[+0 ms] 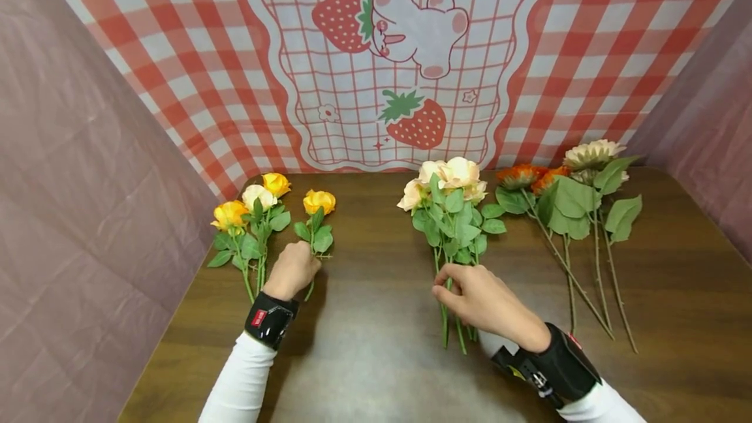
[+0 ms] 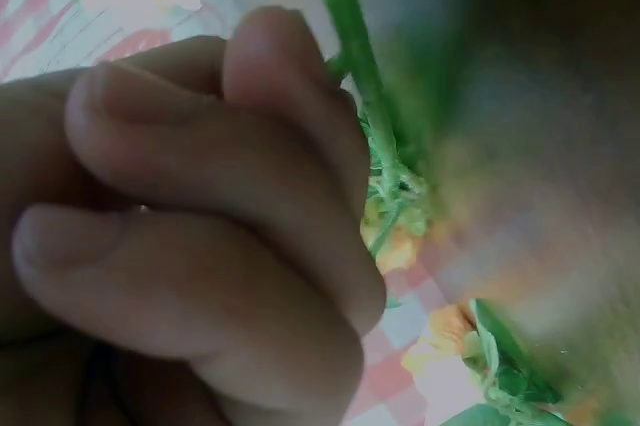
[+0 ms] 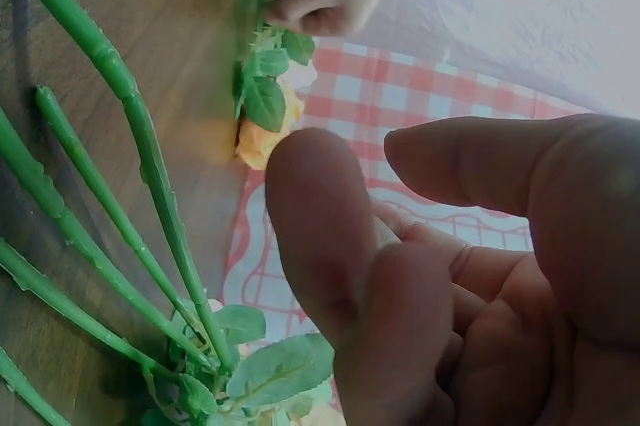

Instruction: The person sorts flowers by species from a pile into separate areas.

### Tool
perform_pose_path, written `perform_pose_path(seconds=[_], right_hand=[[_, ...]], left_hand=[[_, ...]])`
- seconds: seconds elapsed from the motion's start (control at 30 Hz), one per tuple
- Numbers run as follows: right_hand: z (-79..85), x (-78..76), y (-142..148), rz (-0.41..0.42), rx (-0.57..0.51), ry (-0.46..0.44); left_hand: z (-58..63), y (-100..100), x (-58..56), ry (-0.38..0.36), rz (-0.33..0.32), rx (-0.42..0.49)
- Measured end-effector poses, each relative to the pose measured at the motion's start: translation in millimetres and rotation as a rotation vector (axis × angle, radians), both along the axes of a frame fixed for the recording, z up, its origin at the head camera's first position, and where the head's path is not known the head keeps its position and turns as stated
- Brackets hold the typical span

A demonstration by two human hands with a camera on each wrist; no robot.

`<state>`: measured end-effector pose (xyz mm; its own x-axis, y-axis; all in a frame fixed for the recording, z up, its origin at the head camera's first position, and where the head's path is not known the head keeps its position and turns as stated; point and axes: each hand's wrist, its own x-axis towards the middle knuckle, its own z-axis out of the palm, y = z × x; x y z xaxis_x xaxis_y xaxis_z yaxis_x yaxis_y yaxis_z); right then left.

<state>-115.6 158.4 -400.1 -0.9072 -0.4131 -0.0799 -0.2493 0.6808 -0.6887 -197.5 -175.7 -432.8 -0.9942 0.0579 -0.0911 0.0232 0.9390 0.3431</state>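
My left hand [image 1: 294, 271], fingers curled, is at the stem of a single yellow rose [image 1: 319, 202]. In the left wrist view the green stem [image 2: 355, 36] runs right beside the curled fingers [image 2: 270, 56]; whether they grip it I cannot tell. To the left lie more yellow roses [image 1: 229, 215] and a cream rose [image 1: 258, 196], their stems partly behind the hand. Above the stems of a peach rose bunch [image 1: 449, 178] is my right hand [image 1: 487, 299]. Its thumb and index finger stand apart in the right wrist view, fingers loosely bent, nothing between them.
At the right of the brown table [image 1: 364, 358] lie orange flowers [image 1: 519, 177] and pale cream flowers [image 1: 593, 154] with long, partly crossing stems. A red-and-white checked cloth [image 1: 593, 51] hangs behind the table's back edge. Pinkish curtains [image 1: 88, 149] flank both sides.
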Motion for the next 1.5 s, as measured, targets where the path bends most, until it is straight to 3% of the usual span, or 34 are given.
perform_pose_path(seconds=[0.13, 0.27, 0.53, 0.7, 0.8, 1.0, 1.3, 1.5], right_hand=[[2.2, -0.3, -0.1, -0.001, 0.004, 0.01], [3.9, -1.1, -1.1, 0.001, 0.008, 0.017], [3.0, -1.8, -2.5, 0.006, 0.016, 0.042], [1.6, -0.7, -2.6, 0.002, 0.028, 0.037], [0.8, -0.2, -2.2, 0.007, 0.027, 0.037], [-1.7, 0.4, -2.0, 0.017, 0.019, 0.038], [-8.1, 1.5, -7.8, 0.124, -0.138, 0.058], [-9.3, 6.6, -16.2, 0.102, -0.275, 0.087]], left_hand=[[-4.1, 4.2, 1.8, -0.047, 0.019, -0.051], [-0.2, 2.1, 5.3, -0.082, 0.016, -0.089], [8.0, -6.9, 13.1, -0.177, -0.05, -0.163], [6.2, -5.9, 12.5, -0.243, -0.078, -0.138], [5.9, -4.3, 10.6, -0.235, -0.062, -0.103], [12.5, 0.7, 12.7, -0.105, -0.076, 0.014], [34.6, 41.3, 33.6, 0.036, -0.264, 0.369], [42.9, 74.4, 57.9, 0.095, -0.388, 0.578]])
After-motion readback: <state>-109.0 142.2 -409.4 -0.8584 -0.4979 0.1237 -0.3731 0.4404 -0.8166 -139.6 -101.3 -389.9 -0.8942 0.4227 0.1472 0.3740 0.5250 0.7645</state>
